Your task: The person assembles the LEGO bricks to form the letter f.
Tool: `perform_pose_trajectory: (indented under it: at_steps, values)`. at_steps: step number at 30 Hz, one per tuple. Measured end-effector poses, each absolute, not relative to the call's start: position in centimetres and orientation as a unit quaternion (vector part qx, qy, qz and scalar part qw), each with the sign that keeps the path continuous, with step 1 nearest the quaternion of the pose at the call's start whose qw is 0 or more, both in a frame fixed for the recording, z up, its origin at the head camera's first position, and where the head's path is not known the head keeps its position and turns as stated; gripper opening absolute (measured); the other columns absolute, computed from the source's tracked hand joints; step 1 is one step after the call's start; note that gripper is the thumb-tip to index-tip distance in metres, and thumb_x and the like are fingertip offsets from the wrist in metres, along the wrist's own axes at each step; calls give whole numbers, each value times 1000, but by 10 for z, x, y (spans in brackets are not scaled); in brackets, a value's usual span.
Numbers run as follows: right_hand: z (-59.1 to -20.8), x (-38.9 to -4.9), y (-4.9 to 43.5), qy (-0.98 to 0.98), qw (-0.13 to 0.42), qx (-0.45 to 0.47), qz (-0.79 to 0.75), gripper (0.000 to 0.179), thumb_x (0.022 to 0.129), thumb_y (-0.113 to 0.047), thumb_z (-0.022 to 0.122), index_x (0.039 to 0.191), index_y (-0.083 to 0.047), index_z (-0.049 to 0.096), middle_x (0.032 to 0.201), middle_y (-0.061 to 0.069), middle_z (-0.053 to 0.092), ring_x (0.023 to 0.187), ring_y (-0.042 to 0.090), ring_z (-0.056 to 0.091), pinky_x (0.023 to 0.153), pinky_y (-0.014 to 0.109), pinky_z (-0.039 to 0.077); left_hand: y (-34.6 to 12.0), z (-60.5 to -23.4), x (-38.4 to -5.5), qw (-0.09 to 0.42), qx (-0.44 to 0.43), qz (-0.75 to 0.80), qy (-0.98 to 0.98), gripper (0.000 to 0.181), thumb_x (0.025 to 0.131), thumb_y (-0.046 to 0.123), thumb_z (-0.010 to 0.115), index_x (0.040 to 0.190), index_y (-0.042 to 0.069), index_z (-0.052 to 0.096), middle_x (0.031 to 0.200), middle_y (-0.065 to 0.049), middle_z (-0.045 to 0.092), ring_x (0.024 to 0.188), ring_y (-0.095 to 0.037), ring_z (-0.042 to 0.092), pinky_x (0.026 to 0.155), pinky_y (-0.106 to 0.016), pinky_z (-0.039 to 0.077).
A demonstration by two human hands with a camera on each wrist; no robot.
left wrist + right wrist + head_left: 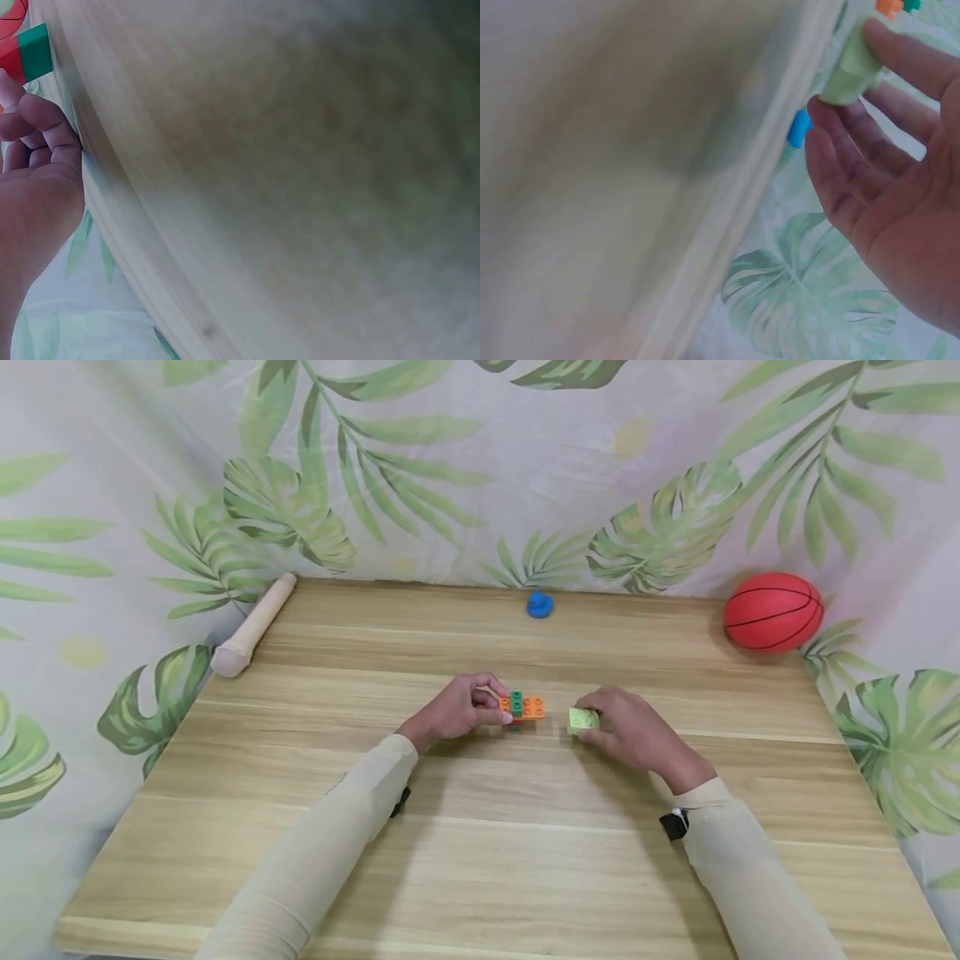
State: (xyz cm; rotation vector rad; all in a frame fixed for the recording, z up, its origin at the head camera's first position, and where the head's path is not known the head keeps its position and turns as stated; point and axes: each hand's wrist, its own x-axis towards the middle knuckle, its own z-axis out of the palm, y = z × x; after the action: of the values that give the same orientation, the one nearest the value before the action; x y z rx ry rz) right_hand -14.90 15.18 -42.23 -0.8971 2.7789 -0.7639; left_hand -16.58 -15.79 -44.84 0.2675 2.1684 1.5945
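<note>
Near the middle of the table, my left hand (461, 706) pinches a small stack of toy building bricks. Its long orange brick (534, 707) carries a green brick (517, 701) across the top. Red and green bricks show beneath it, and the left wrist view gives the red brick (9, 60) and the lower green brick (34, 52) up close. To the right, my right hand (633, 727) holds a pale green brick (582, 720) between thumb and fingers, a short gap from the stack. In the right wrist view the pale green brick (851, 69) hides part of the fingers.
A blue rubber duck (539, 605) sits at the table's back edge. At the back right corner is a red basketball (774, 612). A pale toy microphone (253, 627) lies along the left edge. Leaf-printed cloth (450, 468) hangs around the wooden table (480, 868).
</note>
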Motion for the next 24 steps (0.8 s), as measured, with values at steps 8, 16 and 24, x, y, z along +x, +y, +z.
perform_pose_trajectory:
  at_steps: [8, 16, 24]
  values:
    - [-401, -158, 123, 909, 20, -284, -303, 41, 102, -20, 75, 138, -2, 66, 131, 16, 71, 115, 32, 69, 99, 52, 57, -157, -449, -166, 216, 92, 571, 787, 28, 98, 8, 79, 122, 2, 66, 89, -1, 74, 67, -10, 49, 56, -22, 38]
    - [-391, -165, 87, 885, -6, -337, -321, 40, 99, -20, 79, 135, -4, 68, 130, 13, 72, 114, 30, 69, 101, 49, 58, -156, -449, -166, 212, 99, 575, 784, 24, 97, 7, 79, 117, 5, 65, 92, -4, 77, 69, -11, 53, 57, -22, 38]
    - [-399, -167, 73, 885, 1, -352, -304, 41, 96, -18, 82, 134, -5, 72, 129, 14, 73, 121, 31, 70, 104, 49, 58, -158, -450, -165, 209, 107, 578, 782, 21, 98, 8, 79, 108, 8, 60, 81, 4, 70, 65, -10, 49, 56, -22, 37]
